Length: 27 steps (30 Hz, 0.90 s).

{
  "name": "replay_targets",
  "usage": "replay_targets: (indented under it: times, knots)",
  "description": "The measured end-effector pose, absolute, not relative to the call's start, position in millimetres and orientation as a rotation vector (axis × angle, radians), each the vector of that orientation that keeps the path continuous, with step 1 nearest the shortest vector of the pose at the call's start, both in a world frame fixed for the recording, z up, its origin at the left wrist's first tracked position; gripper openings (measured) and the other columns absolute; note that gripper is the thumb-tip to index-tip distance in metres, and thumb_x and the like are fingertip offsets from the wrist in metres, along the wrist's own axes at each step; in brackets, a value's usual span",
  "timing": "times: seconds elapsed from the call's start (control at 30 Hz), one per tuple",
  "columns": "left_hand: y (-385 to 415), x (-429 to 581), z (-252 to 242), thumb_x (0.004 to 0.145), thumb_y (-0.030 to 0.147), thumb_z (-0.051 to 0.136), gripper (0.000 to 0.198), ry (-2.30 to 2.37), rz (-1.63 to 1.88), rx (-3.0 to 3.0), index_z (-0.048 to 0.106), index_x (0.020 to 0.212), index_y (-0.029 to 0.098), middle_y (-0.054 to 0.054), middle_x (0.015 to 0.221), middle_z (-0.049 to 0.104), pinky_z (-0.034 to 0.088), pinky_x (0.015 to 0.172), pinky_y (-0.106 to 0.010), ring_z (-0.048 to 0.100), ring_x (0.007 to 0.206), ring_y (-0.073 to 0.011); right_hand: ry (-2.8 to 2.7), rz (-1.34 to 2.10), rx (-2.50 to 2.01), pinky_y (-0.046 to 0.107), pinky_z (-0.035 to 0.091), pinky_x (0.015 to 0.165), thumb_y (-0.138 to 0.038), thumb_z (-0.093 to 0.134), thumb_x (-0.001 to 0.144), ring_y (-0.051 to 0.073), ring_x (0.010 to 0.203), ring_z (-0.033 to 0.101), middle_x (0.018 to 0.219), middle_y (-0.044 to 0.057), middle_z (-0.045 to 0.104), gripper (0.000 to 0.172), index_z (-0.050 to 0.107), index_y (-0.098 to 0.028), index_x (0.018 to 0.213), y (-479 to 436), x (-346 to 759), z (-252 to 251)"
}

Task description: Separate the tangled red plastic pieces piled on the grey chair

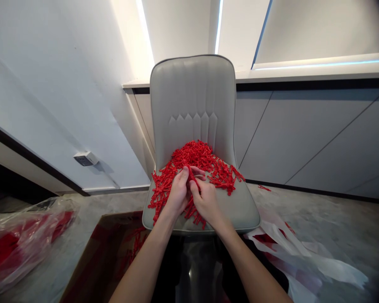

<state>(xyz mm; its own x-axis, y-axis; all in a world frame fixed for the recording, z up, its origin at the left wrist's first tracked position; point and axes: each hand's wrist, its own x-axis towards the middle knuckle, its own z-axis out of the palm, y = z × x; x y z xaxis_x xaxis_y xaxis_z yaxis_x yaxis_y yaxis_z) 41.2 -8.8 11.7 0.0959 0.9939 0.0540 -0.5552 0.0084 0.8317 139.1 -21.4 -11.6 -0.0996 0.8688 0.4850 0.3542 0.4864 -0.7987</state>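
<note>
My left hand and my right hand meet over the front of a grey padded chair seat. Between them is a slim red piece, slanting down to the right, with the fingers of both hands closed around it. Its exact kind is too small to make out. Behind the hands rises a heap of thin red pieces that look like short knotted cords. More of these pieces lie left of my left hand, right of my right hand and partly hidden beneath both.
A cardboard box with red pieces inside stands on the floor at left. Beyond it lies a clear plastic bag with red contents. White plastic bags lie at right. Cabinets and a wall socket are behind.
</note>
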Motion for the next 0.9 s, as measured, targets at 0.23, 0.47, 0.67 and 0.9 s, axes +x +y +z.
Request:
replay_targets:
  times: [0.23, 0.47, 0.67, 0.9]
  knots:
    - [-10.1, 40.6, 12.4, 0.087, 0.057, 0.065, 0.043, 0.618, 1.311, 0.929, 0.071, 0.086, 0.014, -0.012, 0.097, 0.076, 0.056, 0.086, -0.033, 0.072, 0.094, -0.0230, -1.695, 0.555, -0.971, 0.032, 0.048, 0.073, -0.031, 0.040, 0.101, 0.021, 0.074, 0.065, 0.079, 0.008, 0.070, 0.032, 0.068, -0.019, 0.093, -21.7, 142.9, -13.6]
    - [-10.5, 42.3, 10.6, 0.086, 0.053, 0.067, 0.042, 0.616, 1.231, 1.048, 0.075, 0.088, 0.012, -0.014, 0.095, 0.076, 0.054, 0.085, -0.031, 0.071, 0.098, -0.0256, -1.602, 0.542, -0.985, 0.030, 0.046, 0.063, -0.028, 0.038, 0.101, 0.019, 0.065, 0.061, 0.069, 0.004, 0.064, 0.034, 0.063, -0.020, 0.080, -21.7, 142.9, -11.0]
    - [-13.2, 39.4, 15.9, 0.084, 0.045, 0.071, 0.034, 0.598, 1.168, 1.081, 0.076, 0.084, 0.012, -0.014, 0.099, 0.076, 0.045, 0.058, -0.022, 0.070, 0.091, -0.0225, -1.542, 0.565, -0.942, 0.028, 0.040, 0.052, -0.025, 0.040, 0.099, 0.016, 0.053, 0.055, 0.062, 0.002, 0.060, 0.030, 0.059, -0.020, 0.076, -24.7, 140.3, -10.8]
    - [-16.6, 39.1, 19.0, 0.081, 0.044, 0.075, 0.031, 0.576, 1.209, 1.065, 0.074, 0.080, 0.013, -0.014, 0.102, 0.076, 0.053, 0.071, -0.028, 0.070, 0.093, -0.0250, -1.506, 0.615, -0.964, 0.029, 0.041, 0.049, -0.029, 0.040, 0.099, 0.016, 0.049, 0.054, 0.058, 0.003, 0.061, 0.034, 0.060, -0.021, 0.072, -28.7, 138.2, -9.5]
